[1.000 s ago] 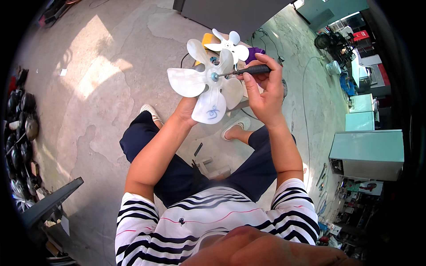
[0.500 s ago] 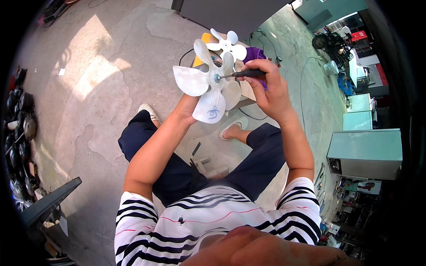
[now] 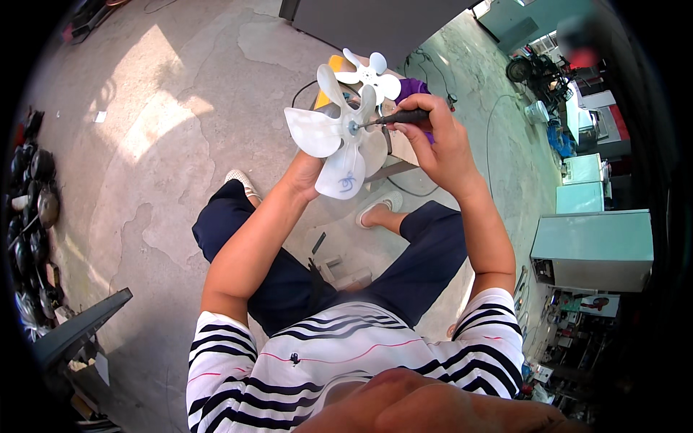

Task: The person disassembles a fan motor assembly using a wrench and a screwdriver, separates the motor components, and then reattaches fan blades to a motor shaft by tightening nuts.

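A translucent white fan blade assembly (image 3: 336, 166) with a blue mark on its lower blade faces up in front of me. My left hand (image 3: 306, 175) grips it from behind, fingers mostly hidden by the blades. My right hand (image 3: 437, 148) holds a black-handled screwdriver (image 3: 408, 116), its tip at the blue-centred hub (image 3: 352, 126). Beyond, a second white fan (image 3: 369, 74) sits on a low stand (image 3: 401, 162), beside a yellow object (image 3: 336, 62) and a purple cloth (image 3: 412, 89).
A grey cabinet (image 3: 361, 29) stands at the back. Dark round units (image 3: 29, 202) lie piled at the left, near a metal bar (image 3: 83, 325). At the right are pale green appliances (image 3: 592, 245), a bucket (image 3: 535, 112) and cables (image 3: 493, 144). Small metal pieces (image 3: 339, 270) lie between my legs.
Over the last second my right hand and screwdriver have shifted slightly down and right, and the held fan a little to the right. The screwdriver tip stays at the hub.
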